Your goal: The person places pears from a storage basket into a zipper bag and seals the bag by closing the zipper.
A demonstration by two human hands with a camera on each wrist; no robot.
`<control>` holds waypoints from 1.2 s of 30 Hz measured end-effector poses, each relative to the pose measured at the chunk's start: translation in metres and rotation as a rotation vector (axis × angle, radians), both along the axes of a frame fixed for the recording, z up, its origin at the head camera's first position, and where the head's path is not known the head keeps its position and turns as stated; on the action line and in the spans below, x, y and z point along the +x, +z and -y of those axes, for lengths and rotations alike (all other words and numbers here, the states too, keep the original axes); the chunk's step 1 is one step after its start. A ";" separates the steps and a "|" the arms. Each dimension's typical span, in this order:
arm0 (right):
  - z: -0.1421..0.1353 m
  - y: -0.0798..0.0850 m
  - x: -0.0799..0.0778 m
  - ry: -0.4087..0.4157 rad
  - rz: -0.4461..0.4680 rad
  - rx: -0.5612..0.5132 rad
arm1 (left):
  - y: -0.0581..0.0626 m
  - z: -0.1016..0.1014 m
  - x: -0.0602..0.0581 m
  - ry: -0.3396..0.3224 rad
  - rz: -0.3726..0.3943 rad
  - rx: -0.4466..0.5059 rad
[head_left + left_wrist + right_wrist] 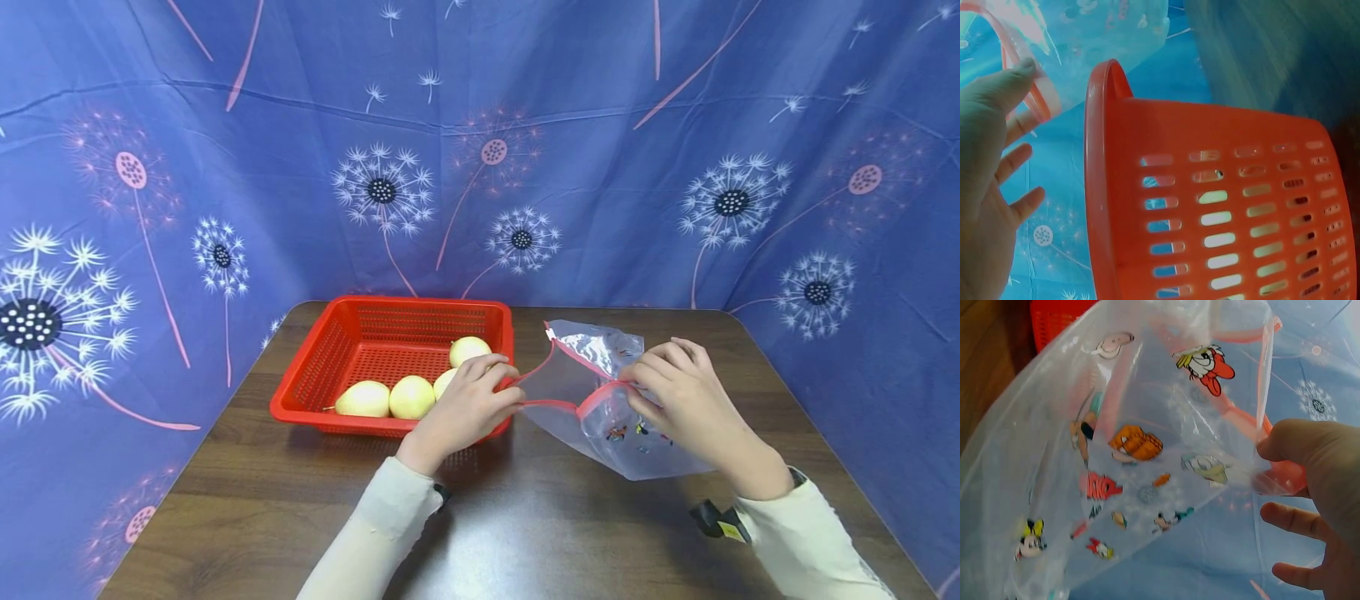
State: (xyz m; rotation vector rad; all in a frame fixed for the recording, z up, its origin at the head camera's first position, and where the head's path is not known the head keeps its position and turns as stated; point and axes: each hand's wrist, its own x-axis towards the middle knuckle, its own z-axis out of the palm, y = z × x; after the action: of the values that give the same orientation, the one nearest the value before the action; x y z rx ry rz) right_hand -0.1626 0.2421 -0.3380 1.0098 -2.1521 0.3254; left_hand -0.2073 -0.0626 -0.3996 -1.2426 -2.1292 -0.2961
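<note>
Between my hands hangs a clear plastic zip bag [637,442] with a pink-red edge and small cartoon prints, its mouth spread wide. My left hand [476,396] pinches one side of the edge between thumb and index finger, close by the right end of the red basket. The opposite side of the edge is pinched by my right hand [675,392], its other fingers loose. In the right wrist view the bag [1141,450] fills most of the picture. Several yellow pears [363,399] lie in the basket, one partly covered by my left hand.
The red plastic basket [330,419] with slotted walls stands on the left part of the brown wooden table [525,525]. A blue cloth [600,233] with dandelion prints hangs behind the table and along both sides.
</note>
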 end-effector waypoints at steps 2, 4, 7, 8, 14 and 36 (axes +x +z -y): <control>0.003 -0.003 -0.001 -0.007 -0.009 -0.003 | -0.001 -0.002 0.000 0.009 0.019 0.000; 0.005 -0.005 -0.001 -0.016 -0.016 -0.008 | -0.001 -0.002 0.001 0.017 0.043 -0.005; 0.007 -0.009 -0.002 -0.032 -0.023 -0.012 | 0.000 -0.001 0.002 0.021 0.075 -0.034; 0.007 -0.010 -0.002 -0.036 -0.023 -0.010 | 0.001 0.000 0.002 0.018 0.088 -0.043; 0.005 -0.015 -0.004 -0.071 -0.012 -0.008 | 0.016 0.012 -0.002 0.041 0.201 -0.091; 0.002 -0.020 -0.003 -0.061 -0.011 -0.026 | 0.047 0.041 -0.072 0.318 0.545 -0.396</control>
State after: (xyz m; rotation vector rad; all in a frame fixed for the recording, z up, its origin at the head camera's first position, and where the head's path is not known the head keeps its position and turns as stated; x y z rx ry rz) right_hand -0.1652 0.2397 -0.3584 0.9275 -2.1587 0.3166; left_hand -0.2791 -0.1039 -0.3522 -1.0834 -2.9244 -0.0752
